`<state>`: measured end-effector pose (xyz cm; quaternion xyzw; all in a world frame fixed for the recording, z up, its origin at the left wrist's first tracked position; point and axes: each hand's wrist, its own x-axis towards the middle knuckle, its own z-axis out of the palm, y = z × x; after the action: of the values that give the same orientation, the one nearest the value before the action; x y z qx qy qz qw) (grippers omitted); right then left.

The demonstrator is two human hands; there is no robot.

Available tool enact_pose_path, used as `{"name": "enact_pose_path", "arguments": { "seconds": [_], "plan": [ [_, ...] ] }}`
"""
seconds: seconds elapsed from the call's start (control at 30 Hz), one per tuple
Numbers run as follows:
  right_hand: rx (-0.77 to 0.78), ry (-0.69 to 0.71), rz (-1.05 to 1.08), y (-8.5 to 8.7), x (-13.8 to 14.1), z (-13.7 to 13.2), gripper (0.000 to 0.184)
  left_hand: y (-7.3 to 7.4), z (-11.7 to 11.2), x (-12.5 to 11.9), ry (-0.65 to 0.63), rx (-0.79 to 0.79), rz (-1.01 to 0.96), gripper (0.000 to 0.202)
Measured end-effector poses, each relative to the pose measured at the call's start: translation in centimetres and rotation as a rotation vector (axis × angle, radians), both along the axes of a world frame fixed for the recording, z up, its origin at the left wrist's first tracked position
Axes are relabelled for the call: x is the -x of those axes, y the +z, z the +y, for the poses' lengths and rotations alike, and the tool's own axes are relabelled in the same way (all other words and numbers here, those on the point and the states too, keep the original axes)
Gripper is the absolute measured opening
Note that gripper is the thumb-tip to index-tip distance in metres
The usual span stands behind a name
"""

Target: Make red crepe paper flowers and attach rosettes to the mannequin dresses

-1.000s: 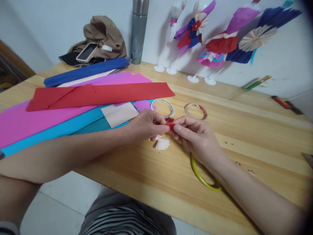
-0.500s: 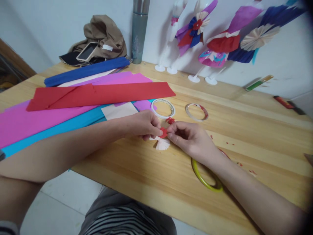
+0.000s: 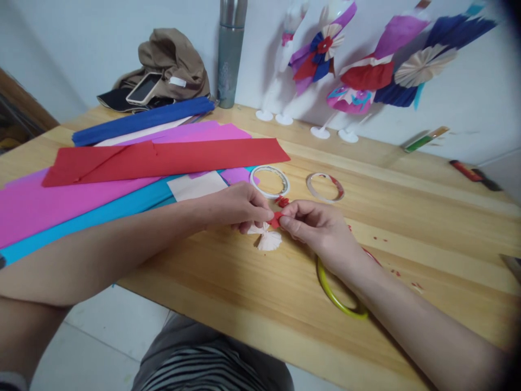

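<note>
My left hand (image 3: 236, 207) and my right hand (image 3: 315, 224) meet over the wooden table (image 3: 407, 228), both pinching a small red paper piece (image 3: 275, 219) between their fingertips. Just below it on the table lies a small cream pleated paper fan (image 3: 266, 239), partly under my left fingers. A scrap of red paper (image 3: 281, 201) lies just beyond the hands. My right wrist rests over a yellow-green ring (image 3: 340, 293).
Long sheets of red (image 3: 163, 157), pink, blue and turquoise crepe paper cover the left half. Two tape rolls (image 3: 269, 181) (image 3: 325, 186) lie beyond the hands. Paper-dressed figures (image 3: 321, 49), a flask (image 3: 230, 54), a phone on a cloth bag (image 3: 142, 88) stand at the back.
The red piece came down closer to the cream fan, and both hands shifted slightly toward me while turning it between the fingertips.
</note>
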<state>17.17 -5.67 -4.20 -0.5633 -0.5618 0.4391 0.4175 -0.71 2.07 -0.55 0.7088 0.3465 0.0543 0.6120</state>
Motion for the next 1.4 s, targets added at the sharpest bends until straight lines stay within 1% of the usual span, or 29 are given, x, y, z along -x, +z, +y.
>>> {"name": "enact_pose_path", "arguments": {
  "seconds": [0.13, 0.27, 0.37, 0.4, 0.47, 0.57, 0.63, 0.67, 0.73, 0.8, 0.87, 0.9, 0.97, 1.03, 1.1, 1.2, 1.27, 1.33, 1.4],
  "plan": [
    [-0.028, -0.029, 0.046, -0.3, -0.1, 0.0, 0.022, -0.2, 0.0, 0.0, 0.004, -0.011, -0.029, 0.022],
    [-0.035, -0.032, 0.107, 0.1, -0.1, -0.2, 0.014, -0.3, -0.1, -0.2, 0.035, -0.027, -0.027, 0.018],
    [-0.014, 0.001, 0.106, 0.5, 0.0, -0.2, 0.022, -0.3, -0.2, -0.2, 0.026, -0.065, -0.043, 0.013],
    [-0.008, 0.013, 0.103, 0.6, 0.1, -0.2, 0.022, -0.3, -0.3, -0.2, 0.023, -0.085, -0.049, 0.013],
    [0.003, 0.019, 0.088, 0.6, 0.3, -0.3, 0.017, -0.2, -0.3, -0.3, 0.015, -0.119, -0.058, 0.014],
    [-0.047, -0.021, 0.044, 0.6, 0.4, -0.3, 0.018, 0.1, -0.5, -0.3, 0.025, -0.129, -0.056, 0.020],
    [-0.131, -0.050, -0.009, 0.5, 0.4, -0.4, 0.017, 0.2, -0.5, -0.4, 0.061, -0.101, -0.048, 0.026],
    [-0.197, -0.063, -0.056, 0.5, 0.3, -0.4, 0.015, 0.2, -0.5, -0.4, 0.092, -0.061, -0.049, 0.030],
    [-0.378, -0.072, -0.201, 0.6, 0.2, -0.6, 0.010, 0.0, -0.4, -0.5, 0.145, 0.091, -0.058, 0.041],
    [-0.601, -0.055, -0.360, 0.8, 0.1, -0.7, 0.008, -0.2, -0.4, -0.5, 0.165, 0.281, -0.081, 0.049],
    [-0.775, -0.013, -0.460, 1.0, 0.1, -0.8, 0.014, -0.3, -0.5, -0.6, 0.153, 0.421, -0.110, 0.048],
    [-0.823, 0.008, -0.482, 1.1, 0.0, -0.9, 0.017, -0.3, -0.6, -0.6, 0.150, 0.458, -0.125, 0.044],
    [-0.856, 0.031, -0.488, 1.2, 0.1, -0.9, 0.021, -0.1, -0.8, -0.5, 0.148, 0.482, -0.153, 0.033],
    [-0.820, 0.018, -0.468, 1.1, 0.1, -0.9, 0.022, 0.0, -0.9, -0.5, 0.147, 0.461, -0.173, 0.028],
    [-0.742, -0.019, -0.410, 0.9, 0.1, -0.8, 0.020, 0.1, -0.9, -0.5, 0.147, 0.431, -0.190, 0.028],
    [-0.580, -0.080, -0.228, 0.6, 0.0, -0.7, 0.018, -0.1, -0.9, -0.5, 0.179, 0.369, -0.212, 0.028],
    [-0.450, -0.100, -0.089, 0.5, 0.0, -0.6, 0.016, -0.1, -0.8, -0.5, 0.210, 0.300, -0.205, 0.027],
    [-0.314, -0.095, 0.022, 0.6, -0.1, -0.5, 0.011, -0.1, -0.8, -0.5, 0.222, 0.222, -0.194, 0.026],
    [-0.200, -0.085, 0.096, 0.6, -0.2, -0.5, 0.015, 0.1, -0.9, -0.5, 0.215, 0.151, -0.197, 0.025]
  ]
}}
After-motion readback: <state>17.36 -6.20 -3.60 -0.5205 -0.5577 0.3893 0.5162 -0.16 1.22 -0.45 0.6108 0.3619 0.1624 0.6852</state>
